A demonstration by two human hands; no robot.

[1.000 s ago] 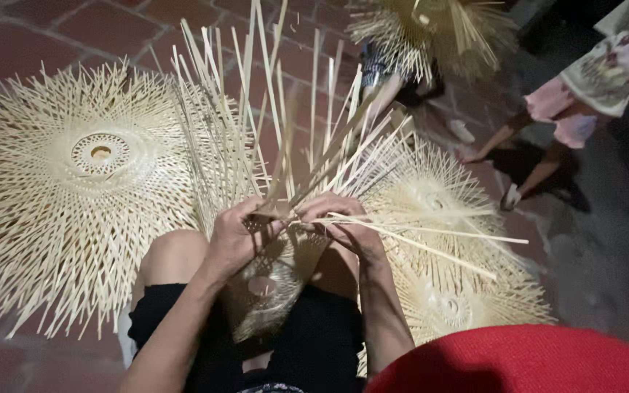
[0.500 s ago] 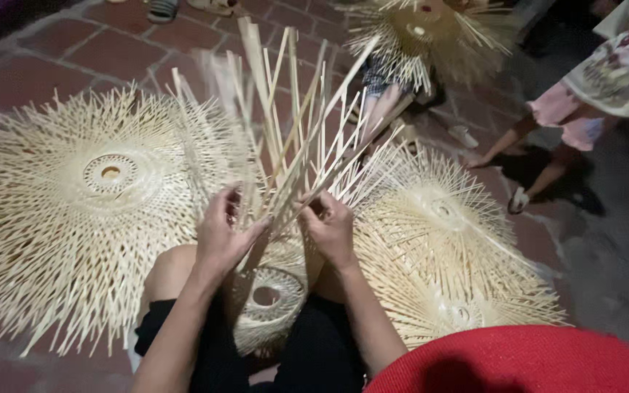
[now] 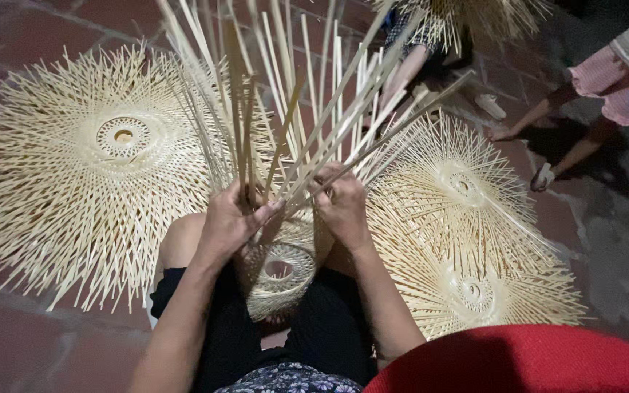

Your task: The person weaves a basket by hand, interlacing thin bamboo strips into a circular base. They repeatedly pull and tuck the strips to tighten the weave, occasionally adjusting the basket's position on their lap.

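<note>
Nearest, at six o'clock, a red brim (image 3: 518,360) cuts into view, and the person's dark-clothed knees frame a half-woven basket (image 3: 279,273) propped in the lap, its round woven base facing the camera. The left hand (image 3: 231,218) and the right hand (image 3: 342,202) sit side by side just above that base — both closed around loose bamboo strips (image 3: 307,94), the left fist gripping a bunch, the right pinching a few. The strips run long-axis from the hands toward twelve o'clock, fanning away upward; both hands are about equally near. Farther out, a flat woven disc (image 3: 121,138) lies at ten o'clock, two more (image 3: 464,185) at three. Beyond, at one o'clock, another person's feet (image 3: 544,175) rest on the brick floor (image 3: 52,29).
</note>
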